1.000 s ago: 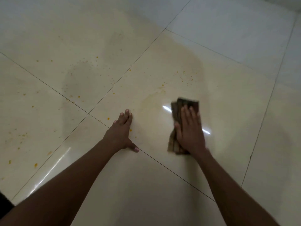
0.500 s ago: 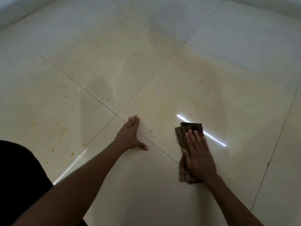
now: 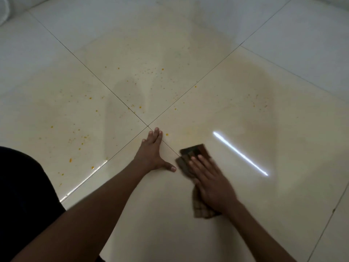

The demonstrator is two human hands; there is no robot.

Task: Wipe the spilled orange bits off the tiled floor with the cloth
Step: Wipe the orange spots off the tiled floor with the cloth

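Observation:
A brown checked cloth lies flat on the cream tiled floor, with my right hand pressed palm-down on top of it, fingers spread and slightly blurred. My left hand rests flat on the floor just left of the cloth, fingertips near the crossing of the tile joints. Orange bits are scattered over the left tile, with more orange bits on the far tile. A single orange bit sits by my left fingertips. A faint yellowish smear lies beyond the cloth.
Dark clothing fills the lower left corner. A bright streak of reflected light crosses the right tile. Pale wall or skirting shows at the top left corner.
My right hand has slid the cloth back toward me and leftward, close to my left thumb. The view has shifted, bringing more of the left tile into sight. My left hand stays planted.

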